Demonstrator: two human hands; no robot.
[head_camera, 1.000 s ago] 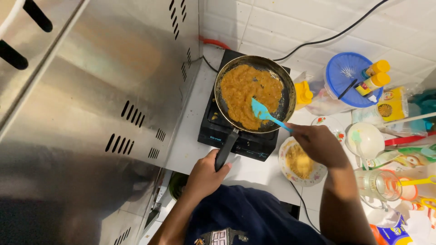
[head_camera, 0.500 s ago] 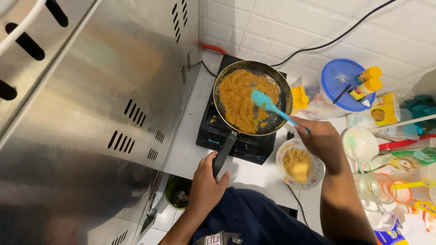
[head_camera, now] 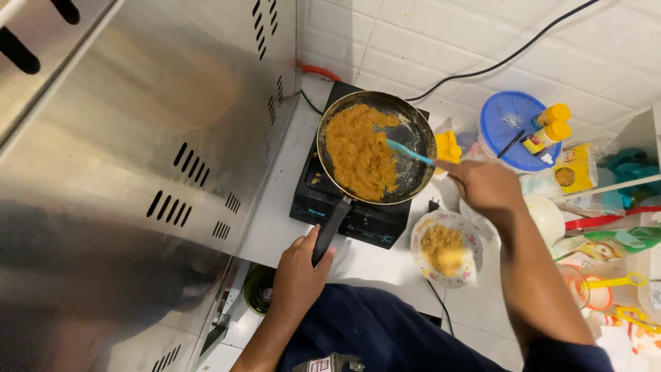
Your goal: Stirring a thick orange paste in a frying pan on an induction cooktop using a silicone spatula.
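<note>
left hand (head_camera: 297, 275): I'm seeing its grip clenching the black pan handle (head_camera: 330, 231)
right hand (head_camera: 484, 189): grip is grasping the blue spatula (head_camera: 407, 151), blade sitting in the pan
frying pan (head_camera: 413, 134): sitting on the black stove (head_camera: 358, 220) on the white table (head_camera: 275, 227)
orange mash (head_camera: 359, 151): lying across the pan's left part
plate (head_camera: 468, 238): holding more mash, sitting just beside the stove
</note>
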